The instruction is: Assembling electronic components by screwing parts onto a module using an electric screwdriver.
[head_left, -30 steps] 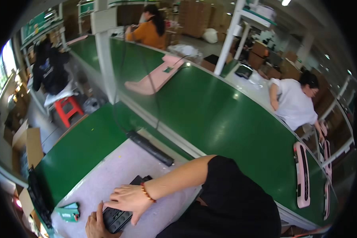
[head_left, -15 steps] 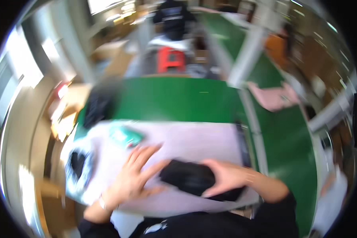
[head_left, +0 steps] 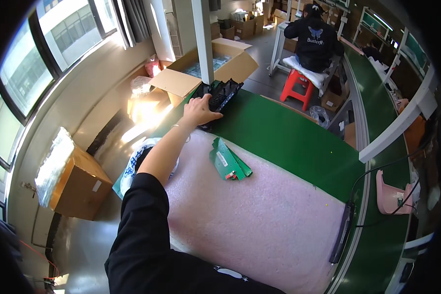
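Observation:
My left hand [head_left: 201,111] reaches out to the far left corner of the green table. Its fingers curl over a black plastic part, with the thumb on the near right side; the palm hides much of that part. Just beyond it lie more black ribbed plastic parts [head_left: 225,94], beside a white post. Nearer to me, green circuit boards [head_left: 229,160] with a small red piece rest on the pink foam mat [head_left: 259,220]. My right hand is out of view.
A blue-and-white plastic bag [head_left: 133,164] hangs by the mat's left edge. Behind the post stands an open carton [head_left: 169,81]. A black bar [head_left: 342,232] and a cable border the mat's right side. Farther off, a person [head_left: 316,41] sits on a red stool [head_left: 297,88].
The view has swung left. My left hand has moved from over the mat to the black parts at the far corner. My right hand, earlier on a black object, has left the view.

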`<action>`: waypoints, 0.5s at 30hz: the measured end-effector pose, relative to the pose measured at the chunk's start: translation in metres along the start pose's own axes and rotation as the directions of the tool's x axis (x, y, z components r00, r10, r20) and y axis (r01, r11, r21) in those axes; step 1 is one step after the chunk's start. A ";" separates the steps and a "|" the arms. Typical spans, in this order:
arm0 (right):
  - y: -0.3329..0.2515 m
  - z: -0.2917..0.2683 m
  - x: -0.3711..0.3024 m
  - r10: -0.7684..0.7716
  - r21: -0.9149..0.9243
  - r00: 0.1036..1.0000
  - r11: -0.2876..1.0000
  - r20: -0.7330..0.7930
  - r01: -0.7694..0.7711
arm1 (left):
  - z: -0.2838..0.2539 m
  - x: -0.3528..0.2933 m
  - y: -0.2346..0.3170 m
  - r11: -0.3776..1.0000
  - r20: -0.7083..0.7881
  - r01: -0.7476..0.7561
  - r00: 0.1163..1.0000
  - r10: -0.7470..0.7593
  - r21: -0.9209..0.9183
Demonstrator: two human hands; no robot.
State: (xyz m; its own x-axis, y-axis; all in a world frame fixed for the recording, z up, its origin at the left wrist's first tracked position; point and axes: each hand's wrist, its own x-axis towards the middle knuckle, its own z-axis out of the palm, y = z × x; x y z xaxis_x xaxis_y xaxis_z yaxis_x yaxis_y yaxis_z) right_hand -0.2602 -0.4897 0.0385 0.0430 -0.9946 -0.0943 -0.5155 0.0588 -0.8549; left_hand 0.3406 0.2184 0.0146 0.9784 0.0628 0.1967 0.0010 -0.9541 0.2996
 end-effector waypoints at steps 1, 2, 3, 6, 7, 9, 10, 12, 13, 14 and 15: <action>0.030 -0.024 0.017 -0.108 -0.204 0.994 0.974 -0.014 0.103 | 0.000 -0.001 0.002 0.998 0.025 -0.008 1.000 0.007 0.059; 0.046 -0.042 0.020 -0.206 -0.401 0.978 0.898 -0.026 0.178 | 0.002 0.000 0.012 0.998 0.030 -0.023 0.999 0.021 0.054; 0.053 -0.047 0.035 -0.200 -0.403 0.979 0.900 -0.038 0.168 | -0.001 -0.002 0.023 1.000 0.001 -0.025 1.000 0.025 0.009; -0.035 0.042 -0.032 -0.339 -0.087 0.925 0.930 0.168 0.357 | -0.022 -0.026 0.034 0.992 -0.103 -0.073 0.993 0.062 -0.106; -0.062 0.064 -0.062 -0.392 0.025 0.893 0.918 0.221 0.396 | -0.026 -0.039 0.042 0.975 -0.142 -0.155 0.981 0.133 -0.159; -0.105 0.109 -0.118 -0.481 0.233 0.830 0.874 0.283 0.427 | -0.035 -0.072 0.100 0.878 -0.052 -0.247 0.967 0.248 -0.409; -0.131 0.110 -0.164 -0.546 0.347 0.796 0.823 0.261 0.450 | -0.042 -0.093 0.130 0.778 -0.093 -0.388 0.913 0.396 -0.493; -0.151 0.177 -0.227 -0.513 0.467 0.547 0.853 0.662 0.233 | -0.053 -0.139 0.178 0.605 -0.125 -0.560 0.784 0.609 -0.565; -0.157 0.220 -0.261 -0.498 0.476 0.382 0.865 0.778 0.158 | -0.063 -0.165 0.189 0.582 -0.070 -0.551 0.760 0.647 -0.598; -0.165 0.251 -0.298 -0.451 0.501 0.280 0.855 0.847 -0.138 | -0.065 -0.188 0.197 0.582 0.013 -0.513 0.743 0.669 -0.631; -0.171 0.269 -0.323 -0.428 0.464 0.182 0.786 0.885 -0.407 | -0.067 -0.203 0.200 0.559 0.079 -0.479 0.708 0.701 -0.677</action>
State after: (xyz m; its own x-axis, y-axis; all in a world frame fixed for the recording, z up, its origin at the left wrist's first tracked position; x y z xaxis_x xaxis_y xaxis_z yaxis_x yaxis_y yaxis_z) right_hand 0.0439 -0.1554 0.0780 0.9860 -0.1310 -0.1028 -0.0255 0.4910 -0.8708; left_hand 0.1282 0.0343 0.0975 0.7101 -0.6477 0.2761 -0.6075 -0.3653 0.7053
